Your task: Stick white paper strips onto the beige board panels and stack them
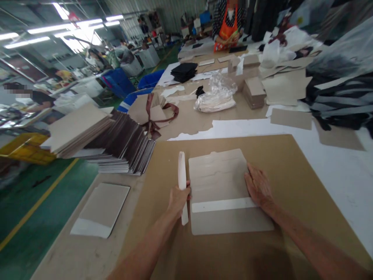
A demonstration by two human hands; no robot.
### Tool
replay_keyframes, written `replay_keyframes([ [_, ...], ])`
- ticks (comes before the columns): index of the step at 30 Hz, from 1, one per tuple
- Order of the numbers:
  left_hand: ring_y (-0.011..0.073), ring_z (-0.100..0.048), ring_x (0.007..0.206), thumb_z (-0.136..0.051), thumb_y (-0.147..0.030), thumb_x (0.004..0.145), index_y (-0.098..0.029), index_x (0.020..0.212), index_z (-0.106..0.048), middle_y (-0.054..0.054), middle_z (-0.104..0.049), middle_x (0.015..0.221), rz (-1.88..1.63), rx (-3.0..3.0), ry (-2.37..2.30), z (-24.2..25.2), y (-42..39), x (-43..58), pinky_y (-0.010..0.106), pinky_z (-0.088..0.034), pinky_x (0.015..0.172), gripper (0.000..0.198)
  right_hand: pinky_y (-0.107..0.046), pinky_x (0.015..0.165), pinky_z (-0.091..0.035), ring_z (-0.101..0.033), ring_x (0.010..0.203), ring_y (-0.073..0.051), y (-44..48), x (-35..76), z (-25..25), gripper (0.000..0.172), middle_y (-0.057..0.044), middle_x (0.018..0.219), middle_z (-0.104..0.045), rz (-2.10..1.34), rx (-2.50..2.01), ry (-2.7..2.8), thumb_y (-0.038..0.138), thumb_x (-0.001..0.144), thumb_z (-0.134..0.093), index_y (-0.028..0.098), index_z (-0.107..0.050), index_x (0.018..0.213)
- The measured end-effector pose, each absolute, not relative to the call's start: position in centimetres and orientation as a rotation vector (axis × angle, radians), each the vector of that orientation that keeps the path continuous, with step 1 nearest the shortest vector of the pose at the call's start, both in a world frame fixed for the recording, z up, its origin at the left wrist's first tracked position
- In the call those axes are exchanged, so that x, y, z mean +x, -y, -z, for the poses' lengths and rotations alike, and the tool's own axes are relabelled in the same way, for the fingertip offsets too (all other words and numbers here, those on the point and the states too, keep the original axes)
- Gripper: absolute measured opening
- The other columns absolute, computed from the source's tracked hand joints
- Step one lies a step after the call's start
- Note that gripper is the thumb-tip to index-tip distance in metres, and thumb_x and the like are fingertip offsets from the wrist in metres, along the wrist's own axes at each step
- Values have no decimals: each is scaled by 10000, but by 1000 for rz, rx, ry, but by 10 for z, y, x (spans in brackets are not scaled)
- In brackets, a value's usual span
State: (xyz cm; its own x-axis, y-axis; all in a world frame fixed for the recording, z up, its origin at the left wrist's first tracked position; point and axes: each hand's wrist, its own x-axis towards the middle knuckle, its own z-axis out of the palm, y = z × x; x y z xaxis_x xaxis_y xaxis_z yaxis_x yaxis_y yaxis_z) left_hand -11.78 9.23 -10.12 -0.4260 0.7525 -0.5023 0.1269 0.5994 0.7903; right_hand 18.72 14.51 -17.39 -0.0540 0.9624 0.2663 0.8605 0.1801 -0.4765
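A flat grey-beige sheet [217,175], with a white strip [223,204] across its lower part, lies on a large brown board [279,163]. My left hand [177,198] is closed around a thin stack of white strips [182,171], held on edge just left of the sheet; some of its fingers are hidden behind the stack. At the sheet's right edge rests my right hand [258,184], its fingers stretched out and touching the edge, nothing gripped in it.
Left of the board are a leaning stack of dark-brown panels [125,144], beige boards [78,128] and a single panel [101,206]. Beyond lie a clear plastic bag [217,95] and a brown strap [150,112]. A person in an orange apron [229,27] stands at the far end.
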Motion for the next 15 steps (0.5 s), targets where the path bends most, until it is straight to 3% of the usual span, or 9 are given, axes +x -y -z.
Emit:
replay_keyframes([
  [15, 66, -548, 546, -607, -250, 878, -134, 1061, -593, -14, -627, 790, -968, 490, -1996, 92, 34, -277, 197, -476, 496, 217, -491, 1002, -344, -499, 1171, -313, -59, 6, 159, 584, -256, 1244, -576, -302, -1505, 2149, 398, 954, -251, -6, -458, 1321],
])
